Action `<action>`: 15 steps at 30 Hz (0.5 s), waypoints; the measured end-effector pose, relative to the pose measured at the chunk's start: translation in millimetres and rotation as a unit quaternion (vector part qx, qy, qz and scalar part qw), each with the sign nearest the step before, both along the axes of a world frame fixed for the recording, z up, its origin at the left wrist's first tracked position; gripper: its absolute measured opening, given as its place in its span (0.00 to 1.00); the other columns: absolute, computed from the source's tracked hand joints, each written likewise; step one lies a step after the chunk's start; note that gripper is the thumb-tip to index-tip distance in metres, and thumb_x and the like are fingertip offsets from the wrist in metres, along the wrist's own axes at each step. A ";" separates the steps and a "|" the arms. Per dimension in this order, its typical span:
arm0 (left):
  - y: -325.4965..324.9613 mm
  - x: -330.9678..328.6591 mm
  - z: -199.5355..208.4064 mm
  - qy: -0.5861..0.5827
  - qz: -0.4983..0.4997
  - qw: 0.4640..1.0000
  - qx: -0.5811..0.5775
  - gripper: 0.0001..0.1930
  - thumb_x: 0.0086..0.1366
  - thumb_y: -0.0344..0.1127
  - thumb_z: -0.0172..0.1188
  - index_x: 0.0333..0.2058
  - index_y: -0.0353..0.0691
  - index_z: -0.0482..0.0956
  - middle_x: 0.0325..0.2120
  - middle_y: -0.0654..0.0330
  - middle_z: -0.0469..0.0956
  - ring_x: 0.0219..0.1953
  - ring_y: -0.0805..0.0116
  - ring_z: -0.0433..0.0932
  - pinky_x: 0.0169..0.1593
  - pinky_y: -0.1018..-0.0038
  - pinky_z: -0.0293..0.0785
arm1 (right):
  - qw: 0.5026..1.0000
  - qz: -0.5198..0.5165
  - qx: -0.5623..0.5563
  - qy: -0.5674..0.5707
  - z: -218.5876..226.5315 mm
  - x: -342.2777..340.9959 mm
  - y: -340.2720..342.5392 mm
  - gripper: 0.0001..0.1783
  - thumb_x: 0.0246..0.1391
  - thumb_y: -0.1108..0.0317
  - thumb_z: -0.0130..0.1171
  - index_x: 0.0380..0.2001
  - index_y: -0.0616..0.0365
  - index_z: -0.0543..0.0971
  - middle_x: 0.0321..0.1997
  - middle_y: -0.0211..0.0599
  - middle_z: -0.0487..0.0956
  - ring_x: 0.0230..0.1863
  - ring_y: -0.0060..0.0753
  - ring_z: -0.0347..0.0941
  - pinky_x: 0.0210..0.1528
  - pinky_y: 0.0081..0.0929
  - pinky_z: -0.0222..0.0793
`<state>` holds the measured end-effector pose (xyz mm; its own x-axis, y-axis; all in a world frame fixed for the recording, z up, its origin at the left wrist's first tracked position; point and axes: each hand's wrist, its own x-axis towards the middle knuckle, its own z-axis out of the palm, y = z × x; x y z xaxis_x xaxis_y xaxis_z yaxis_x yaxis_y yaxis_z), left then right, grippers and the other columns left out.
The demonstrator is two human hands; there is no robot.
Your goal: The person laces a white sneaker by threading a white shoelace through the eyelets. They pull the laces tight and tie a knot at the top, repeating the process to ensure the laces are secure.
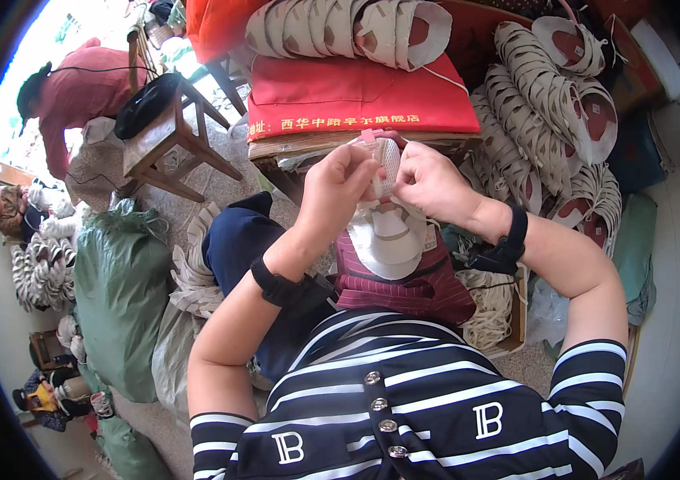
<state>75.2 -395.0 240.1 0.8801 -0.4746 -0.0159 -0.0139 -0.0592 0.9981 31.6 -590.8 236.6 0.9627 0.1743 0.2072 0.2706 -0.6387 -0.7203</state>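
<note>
In front of my chest, both hands pinch a small white piece with a mesh-like texture and a pinkish edge, probably part of a shoe upper. My left hand has its thumb and fingertips closed on its left side. On the other side my right hand grips its edge with curled fingers. Whether a needle or thread is between the fingers is too small to tell. Just below the hands, a white shoe upper lies on the dark red striped cloth over my lap.
A table covered with red cloth bears a nested row of cream shoe uppers. More stacked uppers stand at the right, above a box of pale cords. Left are a green sack, a wooden stool and a bending person.
</note>
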 end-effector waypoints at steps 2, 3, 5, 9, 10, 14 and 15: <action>-2.1 3.0 -5.3 -0.004 -0.017 1.000 -0.018 0.04 0.71 0.29 0.60 0.38 0.35 0.78 0.27 0.69 0.77 0.28 0.84 0.73 0.34 0.84 0.72 | 0.974 -0.069 0.169 0.134 0.3 4.8 -4.5 0.06 0.55 0.69 0.64 0.28 0.61 0.81 0.35 0.33 0.79 0.35 0.28 0.74 0.41 0.26 0.70; -3.0 2.9 -7.8 -0.007 -0.026 0.999 -0.027 0.04 0.71 0.28 0.60 0.39 0.34 0.78 0.28 0.68 0.78 0.29 0.84 0.74 0.35 0.84 0.72 | 0.942 -0.102 0.251 0.198 1.8 8.8 -6.6 0.07 0.57 0.69 0.64 0.29 0.60 0.81 0.34 0.32 0.80 0.34 0.24 0.73 0.40 0.24 0.69; -5.8 0.1 -18.5 -0.006 -0.018 0.999 -0.045 0.03 0.70 0.27 0.60 0.38 0.34 0.78 0.27 0.66 0.78 0.28 0.82 0.76 0.34 0.82 0.74 | 0.885 -0.080 0.390 0.240 29.7 14.1 -6.7 0.05 0.61 0.68 0.63 0.33 0.56 0.83 0.30 0.26 0.80 0.30 0.14 0.71 0.34 0.16 0.63; -8.9 -11.0 -8.0 0.034 0.003 0.994 -0.102 0.03 0.70 0.28 0.61 0.40 0.35 0.78 0.30 0.67 0.79 0.30 0.82 0.76 0.35 0.83 0.74 | 0.963 -0.064 0.251 0.070 23.0 5.3 4.7 0.08 0.66 0.69 0.58 0.33 0.60 0.80 0.30 0.27 0.79 0.28 0.14 0.72 0.32 0.16 0.68; -7.2 -10.6 -10.5 0.053 0.014 0.989 -0.135 0.03 0.70 0.28 0.61 0.40 0.35 0.78 0.31 0.67 0.80 0.30 0.82 0.76 0.35 0.83 0.74 | 0.971 -0.057 0.225 0.056 23.7 3.2 8.5 0.08 0.67 0.68 0.57 0.34 0.60 0.79 0.31 0.27 0.79 0.28 0.14 0.73 0.32 0.17 0.70; -6.4 -17.3 -11.8 0.071 0.034 0.990 -0.117 0.05 0.68 0.28 0.63 0.40 0.34 0.79 0.28 0.65 0.79 0.30 0.81 0.76 0.36 0.80 0.77 | 0.947 -0.045 0.270 0.171 24.3 -1.7 13.2 0.09 0.71 0.66 0.53 0.42 0.62 0.74 0.34 0.31 0.79 0.29 0.21 0.81 0.33 0.20 0.77; -8.1 -18.7 -9.4 0.043 0.040 0.994 -0.093 0.06 0.68 0.28 0.64 0.40 0.34 0.79 0.29 0.65 0.80 0.30 0.80 0.77 0.36 0.79 0.77 | 0.943 -0.049 0.281 0.171 15.5 -1.6 7.8 0.09 0.71 0.67 0.53 0.42 0.62 0.74 0.35 0.31 0.79 0.29 0.22 0.81 0.33 0.21 0.78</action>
<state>56.5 -403.1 230.7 0.9141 -0.4053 -0.0118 0.0702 0.1295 0.9891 30.0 -583.0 252.1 0.9958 0.0367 -0.0845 -0.0785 -0.1409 -0.9869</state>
